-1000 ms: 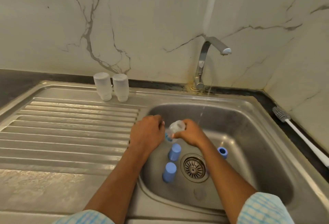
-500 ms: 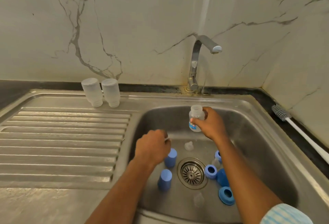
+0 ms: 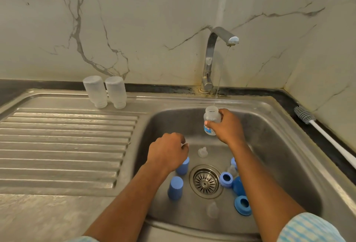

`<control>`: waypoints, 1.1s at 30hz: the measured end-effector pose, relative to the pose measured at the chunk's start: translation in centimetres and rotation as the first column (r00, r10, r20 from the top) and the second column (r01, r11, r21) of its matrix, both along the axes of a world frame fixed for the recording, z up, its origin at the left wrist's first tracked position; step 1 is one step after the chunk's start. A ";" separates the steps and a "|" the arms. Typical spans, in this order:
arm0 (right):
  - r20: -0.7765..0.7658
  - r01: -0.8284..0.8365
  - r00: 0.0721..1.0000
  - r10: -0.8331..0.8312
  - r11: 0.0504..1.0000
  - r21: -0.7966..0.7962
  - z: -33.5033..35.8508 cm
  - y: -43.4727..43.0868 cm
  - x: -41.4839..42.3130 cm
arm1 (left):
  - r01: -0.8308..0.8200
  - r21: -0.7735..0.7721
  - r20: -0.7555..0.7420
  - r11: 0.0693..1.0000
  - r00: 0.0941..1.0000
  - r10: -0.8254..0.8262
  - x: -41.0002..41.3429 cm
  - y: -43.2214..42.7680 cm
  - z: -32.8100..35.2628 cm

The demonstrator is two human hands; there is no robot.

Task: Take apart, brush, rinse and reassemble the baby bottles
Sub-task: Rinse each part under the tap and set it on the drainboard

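Right hand (image 3: 228,127): fingers and thumb curled round a clear baby bottle (image 3: 210,119), held upright, mouth up, above the sink (image 3: 273,137) near its back wall. A thin stream from the tap (image 3: 212,55) falls into the bottle's mouth.

Left hand (image 3: 167,154): fingers curled, over the basin's left side. A small pale piece (image 3: 184,144) shows at its fingertips, seemingly pinched; what it is cannot be told.

Basin floor: the drain (image 3: 205,181) sits at centre. Two blue caps stand left of it, one (image 3: 183,166) partly under the left hand, the other (image 3: 175,188) nearer the front edge. Right of the drain lie two blue rings (image 3: 226,179) (image 3: 243,205). One clear teat (image 3: 202,152) rests behind the drain, another (image 3: 212,210) near the front wall.

Drainboard (image 3: 67,145): two clear bottles (image 3: 95,91) (image 3: 116,92) stand mouth-down, side by side, at its back edge.

A bottle brush (image 3: 327,137) lies on the counter beyond the sink's right rim.
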State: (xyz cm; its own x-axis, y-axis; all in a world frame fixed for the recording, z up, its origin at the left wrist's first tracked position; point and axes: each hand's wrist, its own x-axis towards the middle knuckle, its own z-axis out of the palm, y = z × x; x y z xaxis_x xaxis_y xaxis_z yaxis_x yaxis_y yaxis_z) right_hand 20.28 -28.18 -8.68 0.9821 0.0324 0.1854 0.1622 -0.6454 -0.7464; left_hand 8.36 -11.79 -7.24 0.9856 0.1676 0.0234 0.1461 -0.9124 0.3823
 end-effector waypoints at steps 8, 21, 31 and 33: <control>0.012 0.023 1.000 -0.023 1.000 -0.014 -0.1 0.1 0.0 | 0.011 -0.016 -0.011 1.000 1.000 -0.011 0.2 -0.2 -0.4; 0.032 0.014 0.999 -0.014 1.000 0.024 -0.1 0.0 0.1 | 0.021 -0.023 -0.007 1.000 1.000 -0.021 0.3 -0.2 -0.4; -0.029 -0.041 0.999 0.043 0.997 0.066 0.9 -0.5 -1.7 | 0.021 0.014 -0.003 1.000 1.000 -0.021 0.3 0.0 -0.5; -0.086 -0.093 0.991 0.100 0.992 0.085 1.3 -1.2 -2.7 | 0.017 0.013 -0.001 1.000 1.000 -0.017 0.2 0.2 -0.3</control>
State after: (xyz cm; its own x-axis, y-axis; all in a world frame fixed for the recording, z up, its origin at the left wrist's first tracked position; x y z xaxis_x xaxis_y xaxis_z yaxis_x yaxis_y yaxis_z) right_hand 17.55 -29.37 -7.42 0.9879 0.1165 0.1022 0.1506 -0.5667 -0.8100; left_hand 8.57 -11.64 -7.59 0.9882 0.1509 0.0246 0.1312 -0.9196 0.3702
